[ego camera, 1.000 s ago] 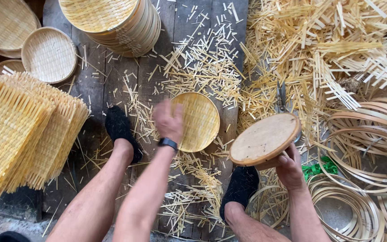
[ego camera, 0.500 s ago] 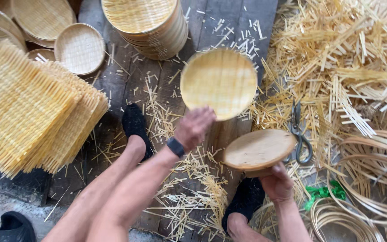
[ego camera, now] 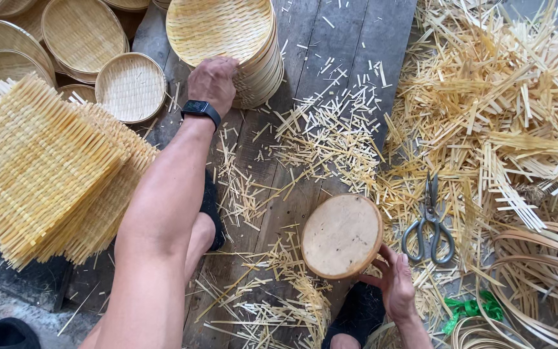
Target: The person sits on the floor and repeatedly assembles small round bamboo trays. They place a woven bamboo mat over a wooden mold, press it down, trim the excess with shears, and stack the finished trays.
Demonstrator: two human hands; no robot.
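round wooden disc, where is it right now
In the head view, the round wooden disc is low and right of centre, held by the right hand, left of the scissors.

I see no packages, labels or signs anywhere in my view; the only screen I can find is the small black smartwatch point(ego camera: 201, 110) on the wrist of the left hand point(ego camera: 212, 83); its face is a dark rounded rectangle, turned up towards me, on a black strap, showing nothing readable.
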